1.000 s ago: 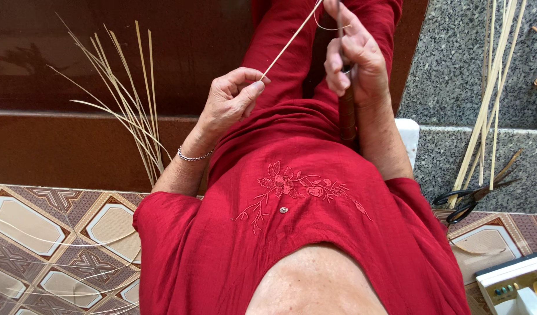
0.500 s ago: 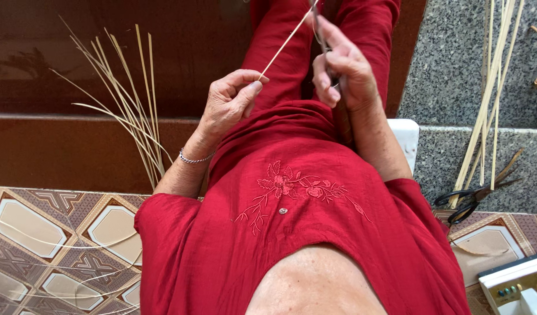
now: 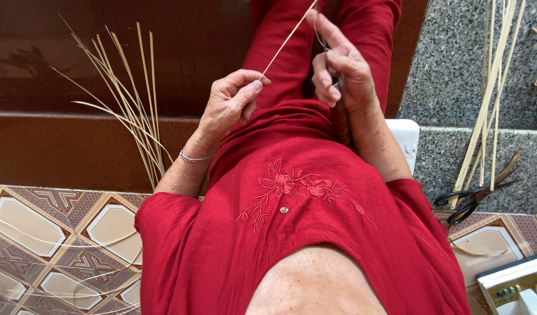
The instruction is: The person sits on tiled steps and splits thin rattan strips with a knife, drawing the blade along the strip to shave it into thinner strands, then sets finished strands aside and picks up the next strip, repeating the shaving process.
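Pinching one end of a thin bamboo strip [image 3: 286,44] between thumb and forefinger, the left hand [image 3: 230,105] is sitting just right of a leaning bundle of splints [image 3: 128,111]. Beyond it, the strip is running up toward the right hand [image 3: 341,67], which is gripping a knife handle [image 3: 340,119]; scissors [image 3: 469,201] are lying well to its right.

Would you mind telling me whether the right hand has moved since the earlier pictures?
Yes. The right hand has shifted left, further from the white block's edge, while the left hand pinches the thin strip.
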A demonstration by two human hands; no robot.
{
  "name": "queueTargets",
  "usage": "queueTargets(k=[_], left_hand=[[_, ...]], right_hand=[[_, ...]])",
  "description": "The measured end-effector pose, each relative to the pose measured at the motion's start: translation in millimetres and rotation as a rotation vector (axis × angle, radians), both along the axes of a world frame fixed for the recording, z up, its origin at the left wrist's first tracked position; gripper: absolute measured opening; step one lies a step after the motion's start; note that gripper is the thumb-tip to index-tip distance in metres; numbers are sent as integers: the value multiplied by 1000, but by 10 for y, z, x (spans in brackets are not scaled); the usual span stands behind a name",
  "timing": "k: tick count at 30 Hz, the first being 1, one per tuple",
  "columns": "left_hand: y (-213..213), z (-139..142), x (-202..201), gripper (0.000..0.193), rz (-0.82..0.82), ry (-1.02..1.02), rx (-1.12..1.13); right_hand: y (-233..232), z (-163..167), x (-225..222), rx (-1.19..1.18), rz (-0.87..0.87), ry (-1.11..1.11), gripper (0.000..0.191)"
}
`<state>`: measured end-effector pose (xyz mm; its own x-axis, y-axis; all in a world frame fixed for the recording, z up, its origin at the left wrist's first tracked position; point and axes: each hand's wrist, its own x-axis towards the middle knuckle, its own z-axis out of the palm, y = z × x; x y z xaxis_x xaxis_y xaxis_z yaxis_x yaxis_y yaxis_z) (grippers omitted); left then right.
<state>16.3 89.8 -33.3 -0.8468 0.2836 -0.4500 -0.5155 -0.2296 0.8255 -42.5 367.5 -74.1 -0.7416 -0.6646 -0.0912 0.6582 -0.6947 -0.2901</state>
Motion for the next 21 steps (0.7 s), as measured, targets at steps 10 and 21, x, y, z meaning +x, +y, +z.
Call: queueTargets(k=[10,21], left_hand=[[-22,13,3,19,-9,-25,54],[-70,-187,97,20,-41,-116,115]], right_hand=[[-63,4,31,90,-29,18,67],[267,-5,-47,769,-263,233,58]])
